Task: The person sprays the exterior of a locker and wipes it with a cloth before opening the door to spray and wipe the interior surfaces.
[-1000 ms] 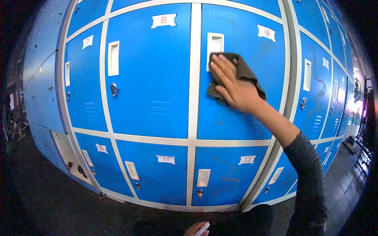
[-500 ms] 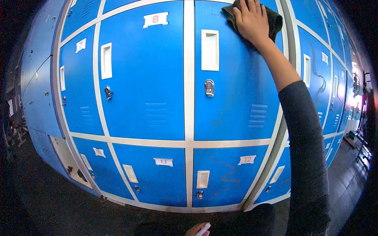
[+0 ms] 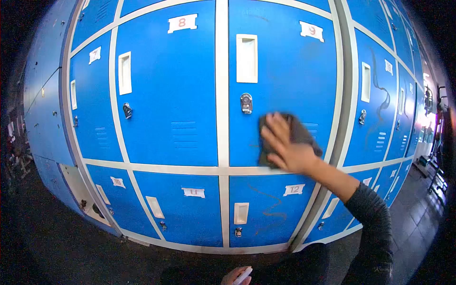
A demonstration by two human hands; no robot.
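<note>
My right hand [image 3: 289, 148] lies with fingers spread over a dark cloth [image 3: 303, 132], slightly blurred. It presses the cloth against the lower part of blue locker door 9 [image 3: 285, 66], below and right of the metal latch [image 3: 246, 103]. Faint marks show near the top of that door. At the bottom edge of the view, my left hand [image 3: 230, 276] is closed around a slim white object [image 3: 243, 275]; its kind is not clear, and most of that hand is cut off. Beneath door 9 is locker door 12 [image 3: 304, 213], with a brownish squiggle on it.
Locker door 8 [image 3: 166, 80] and door 11 [image 3: 190, 218] stand to the left. A locker on the right [image 3: 368, 114] carries dark wavy smears. An open compartment [image 3: 78, 187] sits low at the far left. Dark tiled floor [image 3: 413, 223] runs along the right.
My right hand and the cloth have moved down from the top right of door 9 to its lower part, uncovering the number label. My left hand still holds the white object.
</note>
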